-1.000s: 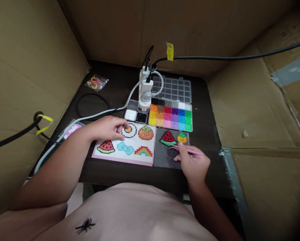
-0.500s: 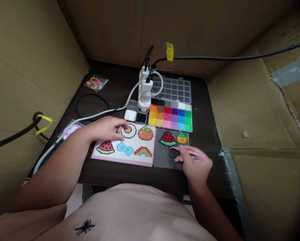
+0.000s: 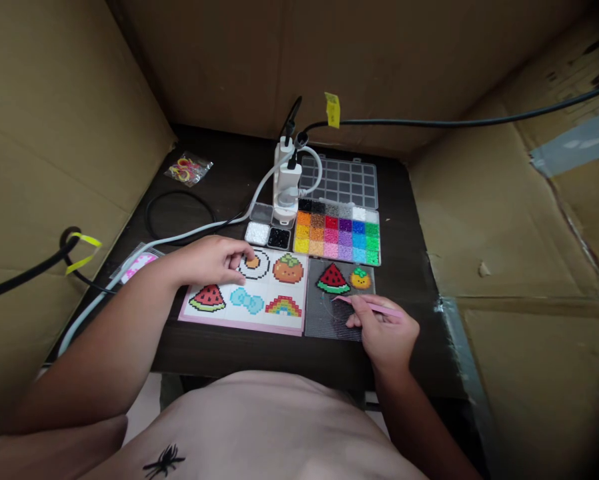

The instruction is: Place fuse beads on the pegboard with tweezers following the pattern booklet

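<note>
My right hand [image 3: 387, 333] is closed round pink tweezers [image 3: 382, 309], whose tips are low over the clear pegboard [image 3: 322, 323]. On that board, beyond the tips, lie a bead watermelon slice [image 3: 333, 279] and a small orange bead fruit [image 3: 361, 279] with a green top. Whether the tips hold a bead is too small to tell. My left hand [image 3: 219, 260] rests on the printed pattern sheet [image 3: 249, 320], thumb and forefinger apart, with the forefinger by the fried egg picture [image 3: 253, 272]. It holds nothing and covers part of the sheet's upper left.
Behind the board stands a sorted bead box [image 3: 337, 230] with its lid open. Small cases of white beads [image 3: 257, 233] and black beads [image 3: 279, 237] sit left of it. A power strip [image 3: 285, 183] with cables rises behind. Cardboard walls [image 3: 519, 373] enclose the table.
The view has shifted slightly. The tweezer tips stay low over the pegboard, and the left hand keeps its place on the pattern sheet.
</note>
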Demonstrator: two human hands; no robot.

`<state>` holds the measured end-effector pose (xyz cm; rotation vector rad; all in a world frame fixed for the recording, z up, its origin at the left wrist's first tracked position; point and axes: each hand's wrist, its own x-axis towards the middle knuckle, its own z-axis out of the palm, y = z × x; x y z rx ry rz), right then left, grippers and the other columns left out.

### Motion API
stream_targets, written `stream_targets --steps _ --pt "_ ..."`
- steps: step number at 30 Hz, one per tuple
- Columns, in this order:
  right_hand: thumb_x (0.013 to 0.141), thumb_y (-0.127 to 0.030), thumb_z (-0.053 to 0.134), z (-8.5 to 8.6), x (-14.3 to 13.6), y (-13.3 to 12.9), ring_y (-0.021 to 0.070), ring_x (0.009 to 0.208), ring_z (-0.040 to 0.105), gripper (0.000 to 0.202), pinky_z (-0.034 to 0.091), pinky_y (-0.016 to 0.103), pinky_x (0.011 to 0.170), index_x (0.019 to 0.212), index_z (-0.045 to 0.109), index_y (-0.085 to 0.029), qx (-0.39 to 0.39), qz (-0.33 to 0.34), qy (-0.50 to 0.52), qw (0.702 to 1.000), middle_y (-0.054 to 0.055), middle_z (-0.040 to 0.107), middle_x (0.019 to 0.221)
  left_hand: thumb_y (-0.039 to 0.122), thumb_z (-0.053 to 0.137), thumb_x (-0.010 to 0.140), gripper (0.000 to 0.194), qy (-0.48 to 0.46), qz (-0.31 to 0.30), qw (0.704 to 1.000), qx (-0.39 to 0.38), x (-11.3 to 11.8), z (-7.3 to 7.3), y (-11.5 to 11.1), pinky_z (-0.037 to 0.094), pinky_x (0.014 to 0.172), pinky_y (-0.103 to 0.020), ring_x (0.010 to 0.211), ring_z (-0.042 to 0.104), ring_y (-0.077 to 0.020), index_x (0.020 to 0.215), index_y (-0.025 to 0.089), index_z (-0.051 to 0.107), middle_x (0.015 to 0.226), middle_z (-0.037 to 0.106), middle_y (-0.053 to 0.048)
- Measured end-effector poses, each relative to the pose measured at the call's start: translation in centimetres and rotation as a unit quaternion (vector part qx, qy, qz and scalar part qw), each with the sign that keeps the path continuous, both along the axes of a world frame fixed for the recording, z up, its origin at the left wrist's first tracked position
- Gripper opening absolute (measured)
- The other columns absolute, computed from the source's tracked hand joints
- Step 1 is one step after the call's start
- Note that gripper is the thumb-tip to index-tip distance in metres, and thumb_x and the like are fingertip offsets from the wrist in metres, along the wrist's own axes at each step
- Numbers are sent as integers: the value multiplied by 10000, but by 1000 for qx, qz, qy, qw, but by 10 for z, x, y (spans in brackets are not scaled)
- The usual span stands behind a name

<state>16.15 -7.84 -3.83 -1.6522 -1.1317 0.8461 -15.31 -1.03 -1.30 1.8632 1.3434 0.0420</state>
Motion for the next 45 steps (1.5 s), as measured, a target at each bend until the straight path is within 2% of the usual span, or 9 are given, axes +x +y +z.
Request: stream_targets --steps 18,24,38,45 --pt "708 -321 748 -4 4 -2 126 378 571 234 466 235 383 754 669 -106 24 6 16 1000 31 651 539 381 662 704 370 5 -9 1000 4 0 0 -1 350 593 -237 636 517 -120 1031 207 640 737 584 20" --pt "707 -294 750 -6 5 -2 114 383 566 209 463 231 382 746 674 -104 24 17 15 999 49 677 604 376 663 700 370 5 -8 1000 6 0 1 0 350 588 -237 635 516 -120 1025 201 644 734 583 21" --pt "727 -292 732 -2 4 -2 123 381 566 208 460 230 383 747 678 -93 28 19 1 999 23 630 512 361 670 706 365 17 -9 1000 7 2 1 0 350 591 -238 636 520 -118 1030 195 647 735 587 21" --pt "734 -274 732 -6 6 -3 121 389 573 181 462 230 390 739 670 -104 44 21 2 999 27 644 555 351 672 709 362 14 -10 1000 8 1 2 0 356 594 -239 640 523 -119 1032 189 649 742 591 16"
